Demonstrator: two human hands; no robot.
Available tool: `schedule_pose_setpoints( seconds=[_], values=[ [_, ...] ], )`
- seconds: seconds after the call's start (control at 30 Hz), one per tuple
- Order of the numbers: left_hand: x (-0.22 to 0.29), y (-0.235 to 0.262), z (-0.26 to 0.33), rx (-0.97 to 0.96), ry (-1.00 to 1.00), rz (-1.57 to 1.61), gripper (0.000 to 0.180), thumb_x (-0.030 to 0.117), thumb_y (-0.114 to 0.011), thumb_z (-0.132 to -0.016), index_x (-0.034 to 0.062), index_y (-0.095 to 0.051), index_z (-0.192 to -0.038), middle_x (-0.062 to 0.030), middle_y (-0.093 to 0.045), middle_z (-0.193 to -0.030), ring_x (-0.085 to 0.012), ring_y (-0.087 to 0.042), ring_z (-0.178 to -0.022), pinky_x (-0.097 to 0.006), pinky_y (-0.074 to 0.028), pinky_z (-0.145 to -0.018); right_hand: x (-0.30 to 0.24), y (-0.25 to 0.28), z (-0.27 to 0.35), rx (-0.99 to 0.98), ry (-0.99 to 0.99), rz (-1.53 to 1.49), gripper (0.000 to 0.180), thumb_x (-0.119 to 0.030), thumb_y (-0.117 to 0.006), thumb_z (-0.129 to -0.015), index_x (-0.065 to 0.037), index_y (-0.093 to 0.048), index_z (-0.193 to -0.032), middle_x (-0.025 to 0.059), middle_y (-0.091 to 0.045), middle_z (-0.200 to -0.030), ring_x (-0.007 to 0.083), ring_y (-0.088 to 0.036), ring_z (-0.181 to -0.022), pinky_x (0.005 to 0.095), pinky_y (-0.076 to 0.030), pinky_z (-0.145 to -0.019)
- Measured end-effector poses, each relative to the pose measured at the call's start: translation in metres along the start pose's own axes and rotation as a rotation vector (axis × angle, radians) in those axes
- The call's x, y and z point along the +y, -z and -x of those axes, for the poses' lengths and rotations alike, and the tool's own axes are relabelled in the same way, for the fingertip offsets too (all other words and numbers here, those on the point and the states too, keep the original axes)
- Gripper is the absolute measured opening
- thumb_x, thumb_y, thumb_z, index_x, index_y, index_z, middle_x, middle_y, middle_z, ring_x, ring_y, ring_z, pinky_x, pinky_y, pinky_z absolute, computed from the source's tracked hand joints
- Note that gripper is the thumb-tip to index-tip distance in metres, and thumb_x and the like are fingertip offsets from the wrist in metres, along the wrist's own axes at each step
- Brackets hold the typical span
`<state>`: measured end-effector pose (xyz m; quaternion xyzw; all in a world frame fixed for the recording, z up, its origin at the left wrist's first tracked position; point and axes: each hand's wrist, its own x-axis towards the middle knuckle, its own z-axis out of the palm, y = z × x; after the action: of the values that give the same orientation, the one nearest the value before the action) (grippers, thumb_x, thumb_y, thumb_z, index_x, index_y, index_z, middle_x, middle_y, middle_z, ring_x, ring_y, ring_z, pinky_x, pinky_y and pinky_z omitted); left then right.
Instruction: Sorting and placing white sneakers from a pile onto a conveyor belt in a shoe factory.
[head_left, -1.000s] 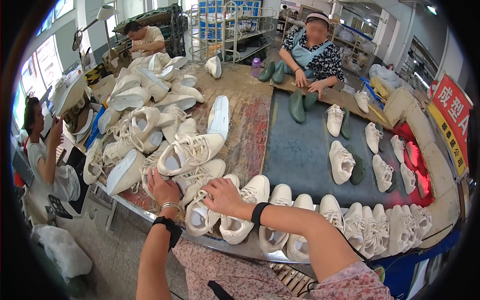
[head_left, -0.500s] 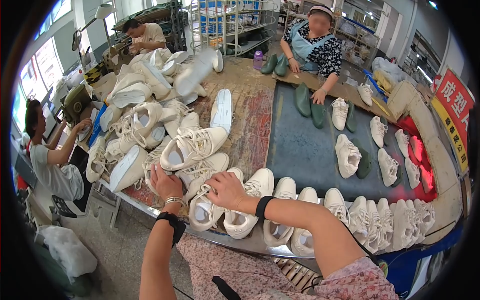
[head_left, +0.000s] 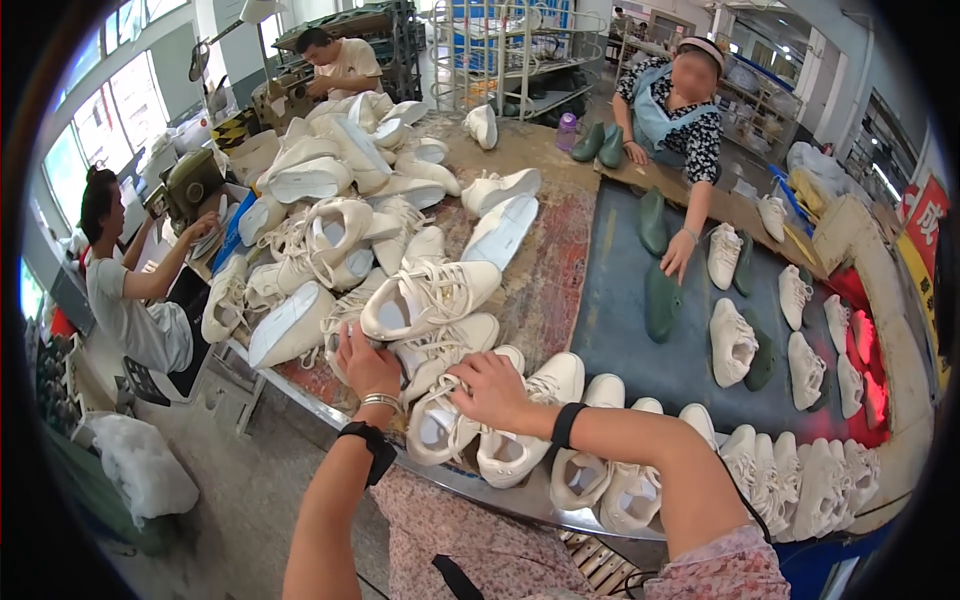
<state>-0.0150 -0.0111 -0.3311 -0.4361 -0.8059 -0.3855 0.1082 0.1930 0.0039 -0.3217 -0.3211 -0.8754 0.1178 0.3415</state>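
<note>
My left hand (head_left: 368, 362) is curled over the collar of a cream sneaker at the pile's near edge; the fingers partly hide that shoe. My right hand (head_left: 492, 392) grips the upper of another cream lace-up sneaker (head_left: 432, 430), which stands at the table's front edge with its opening toward me. Right beside it stands a similar sneaker (head_left: 510, 455), partly under my right wrist. Just beyond my hands, a laced sneaker (head_left: 432, 298) lies on top of others. Farther off, a sneaker (head_left: 503, 232) shows its pale sole.
A heap of cream sneakers (head_left: 305, 180) covers the table's left side. Several more sneakers (head_left: 815, 485) line the front edge rightward. On the dark conveyor belt (head_left: 620, 335) are sneakers and green shoe lasts (head_left: 663, 302). A co-worker (head_left: 680, 120) reaches over it; two other people sit at left.
A blurred shoe in the air over the heap has landed beside the sole-up sneaker. The co-worker's hand has moved one green last nearer to me. The view has shifted; my hands keep their places.
</note>
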Motion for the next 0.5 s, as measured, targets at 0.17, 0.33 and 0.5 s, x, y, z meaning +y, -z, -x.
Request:
schedule_pose_setpoints(
  seconds=[0.17,0.33,0.5],
  values=[
    [0.002,-0.006,0.0,0.005,-0.087,0.015,0.054,0.003,-0.054,-0.072,-0.0007,-0.048,-0.125,-0.0221,-0.043,-0.136,-0.0396,-0.038,-0.126,-0.048,-0.026,-0.108,0.003,0.004,-0.001,-0.017,-0.047,-0.02,0.025,-0.021,-0.061,-0.073,-0.013,-0.066,-0.096,0.0053,-0.058,-0.095,0.0258,-0.054,-0.095,0.0382,-0.039,-0.085],
    [-0.005,0.002,-0.005,0.033,-0.053,-0.051,0.056,0.002,-0.055,-0.071,-0.0012,-0.048,-0.126,-0.0208,-0.042,-0.137,-0.0404,-0.038,-0.125,-0.048,-0.026,-0.108,0.0,0.002,-0.013,-0.09,-0.044,-0.062,0.027,-0.022,-0.061,-0.075,-0.013,-0.065,-0.1,0.0082,-0.055,-0.096,0.0266,-0.053,-0.094,0.0371,-0.038,-0.086],
    [0.002,0.001,-0.008,-0.047,-0.054,-0.026,0.063,0.0,-0.056,-0.068,-0.0003,-0.045,-0.13,-0.0215,-0.042,-0.138,-0.0411,-0.037,-0.125,-0.048,-0.026,-0.108,0.063,0.051,-0.091,-0.816,-0.066,-0.453,0.03,-0.024,-0.06,-0.078,-0.007,-0.067,-0.102,0.0119,-0.064,-0.099,0.0268,-0.061,-0.092,0.0359,-0.048,-0.08]
  ],
)
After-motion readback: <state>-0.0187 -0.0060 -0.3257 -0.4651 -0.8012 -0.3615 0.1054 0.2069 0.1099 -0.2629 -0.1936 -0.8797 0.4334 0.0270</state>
